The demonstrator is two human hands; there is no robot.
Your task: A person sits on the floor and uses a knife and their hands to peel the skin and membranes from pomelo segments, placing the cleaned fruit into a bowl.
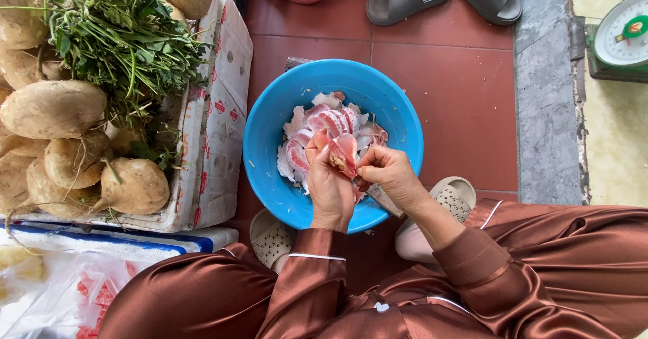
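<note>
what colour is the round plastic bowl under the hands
Bright blue: the round plastic bowl shows clearly in the head view.

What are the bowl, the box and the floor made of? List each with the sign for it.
Bowl: likely plastic; even bright blue, smooth with a soft sheen, thin rim.
Box: looks like white foam; thick, matte wall, dented and grubby with round holes, printed red marks.
Floor: probably glazed or fired clay tile; flat red-brown squares with thin joint lines, slightly glossy.
</note>
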